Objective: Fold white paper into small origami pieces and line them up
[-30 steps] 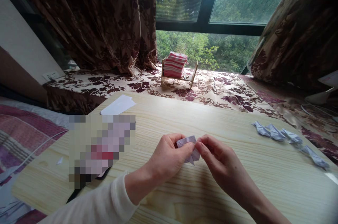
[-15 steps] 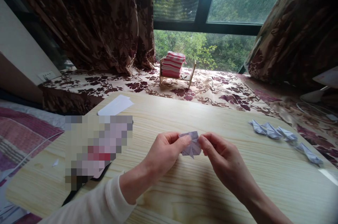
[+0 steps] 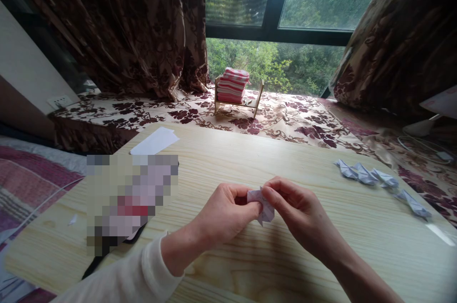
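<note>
folded paper (image 3: 267, 214): one small white piece, creased, a pointed tip at its lower edge. location: between my two hands, above the wood-grain table (image 3: 221, 160).

left hand (image 3: 228, 210), in a pale sleeve (image 3: 153, 262): thumb laid across the front of the paper, fingers behind it, pinched together on its left part.

right hand (image 3: 300, 210), forearm bare: thumb and forefinger drawn together at the paper's upper right edge; how the remaining fingertips sit i cannot tell, as they are hidden.

right side of the tabletop: i count four folded pieces (image 3: 366, 175) in a slanting line, the last one nearest me.

left side: one flat white sheet (image 3: 153, 141) by the far edge; one pixelated patch (image 3: 132, 198), contents unreadable to me; one paper scrap (image 3: 73, 220).

beyond the table, on floral cloth (image 3: 296, 107): one small rack (image 3: 259, 97) bearing a stack of red-and-white striped cloths (image 3: 232, 87).
</note>
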Motion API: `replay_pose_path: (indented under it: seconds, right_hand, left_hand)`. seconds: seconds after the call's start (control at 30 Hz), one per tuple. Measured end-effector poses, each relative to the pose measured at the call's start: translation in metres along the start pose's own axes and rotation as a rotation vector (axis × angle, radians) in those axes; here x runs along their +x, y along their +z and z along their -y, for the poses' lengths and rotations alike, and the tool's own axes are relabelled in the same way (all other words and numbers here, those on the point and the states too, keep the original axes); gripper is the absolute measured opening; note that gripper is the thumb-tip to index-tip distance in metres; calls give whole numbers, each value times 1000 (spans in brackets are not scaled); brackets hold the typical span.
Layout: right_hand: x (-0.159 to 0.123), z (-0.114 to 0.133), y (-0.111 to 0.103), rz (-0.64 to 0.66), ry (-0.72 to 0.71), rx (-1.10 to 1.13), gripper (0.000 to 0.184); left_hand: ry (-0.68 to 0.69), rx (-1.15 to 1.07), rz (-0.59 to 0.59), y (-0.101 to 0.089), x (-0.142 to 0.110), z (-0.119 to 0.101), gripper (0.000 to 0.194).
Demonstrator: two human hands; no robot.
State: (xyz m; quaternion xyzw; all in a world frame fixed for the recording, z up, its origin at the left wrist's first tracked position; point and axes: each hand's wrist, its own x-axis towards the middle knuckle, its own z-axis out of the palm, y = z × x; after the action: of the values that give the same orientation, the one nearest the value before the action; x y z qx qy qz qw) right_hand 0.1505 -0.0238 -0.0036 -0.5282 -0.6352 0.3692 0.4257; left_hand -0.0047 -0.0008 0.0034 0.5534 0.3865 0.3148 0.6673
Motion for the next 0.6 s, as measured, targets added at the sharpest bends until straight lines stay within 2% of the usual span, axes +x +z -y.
replay_pose_path:
  seconds: [0.2, 0.43, 0.6]
  right_hand:
    - [1, -4, -1, 5, 29, 29, 28]
    - [-2, 0, 2, 73, 69, 2, 28]
    - [-3, 2, 9, 3, 26, -62, 28]
  left_hand:
    - [-39, -16, 1, -1, 0, -1, 20]
    - [41, 70, -12, 1, -2, 6, 29]
    - [99, 118, -59, 5, -3, 5, 29]
